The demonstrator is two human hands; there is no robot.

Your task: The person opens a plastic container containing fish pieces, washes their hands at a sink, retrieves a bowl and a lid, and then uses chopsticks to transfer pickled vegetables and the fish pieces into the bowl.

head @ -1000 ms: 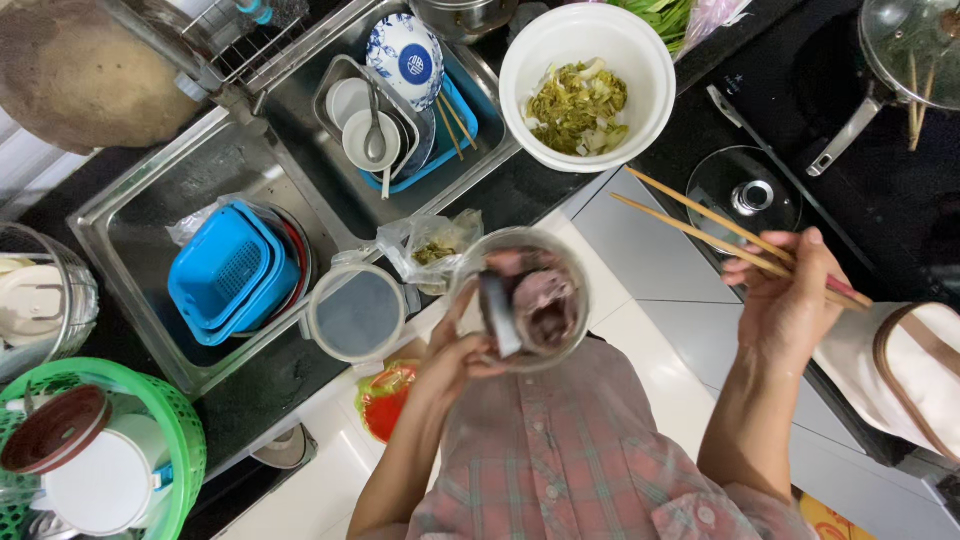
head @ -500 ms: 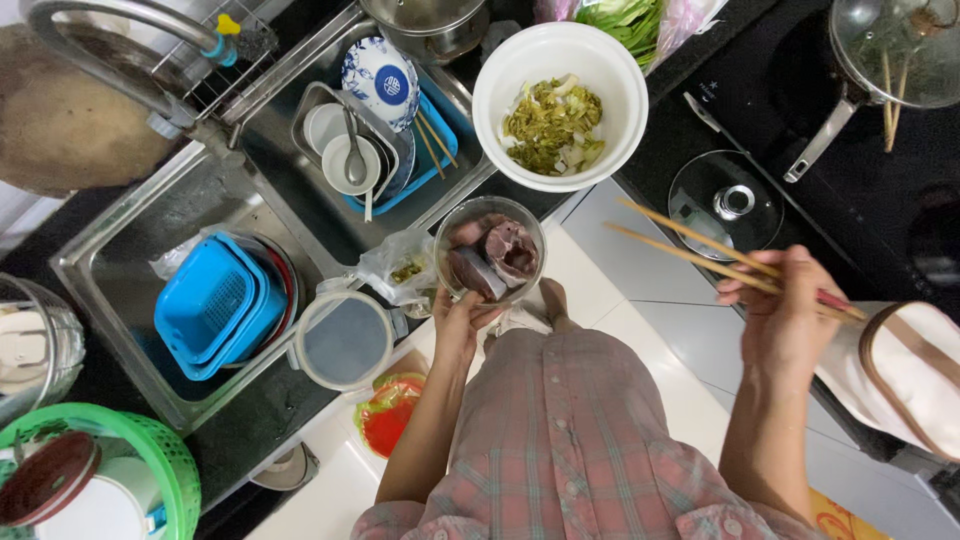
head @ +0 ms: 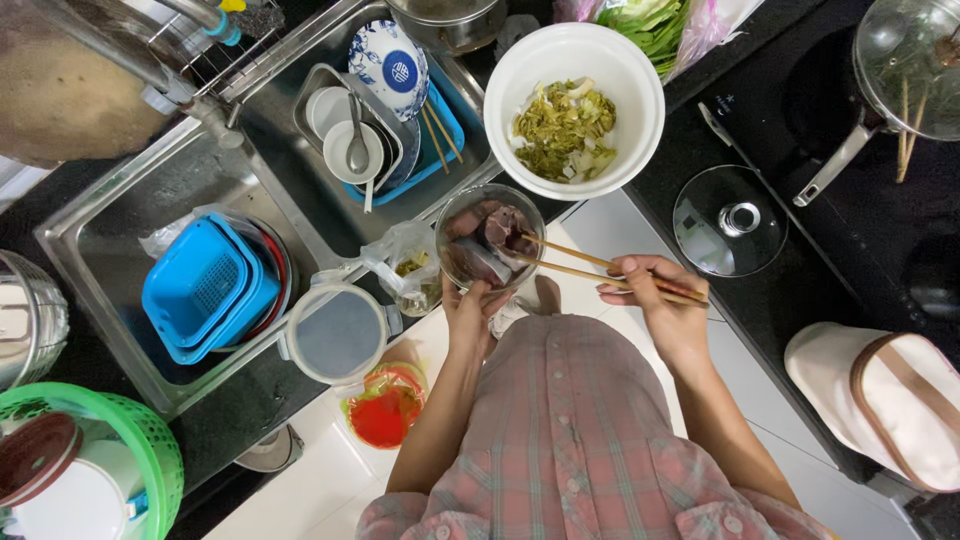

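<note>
A small glass bowl [head: 489, 238] of dark reddish meat pieces is held from below by the left hand [head: 468, 316], its fingers curled closed around the bowl's underside, above the edge of the dark desk [head: 760, 300] and the white tiled floor [head: 600, 230]. A pair of wooden chopsticks [head: 600, 268] is gripped in the closed fingers of the right hand [head: 660, 300], with the tips resting in the meat. Just behind the glass bowl, a large white bowl [head: 574, 108] of chopped green vegetables is seen, nearly touching its rim. To the left, a crumpled clear plastic bag [head: 408, 265] lies at the rim of a steel sink [head: 110, 250] filled with blue baskets [head: 205, 290], and a round lidded container [head: 338, 333] stands close by. To the right, a glass pot lid [head: 730, 220] rests on the desk, well clear of the hands.
</note>
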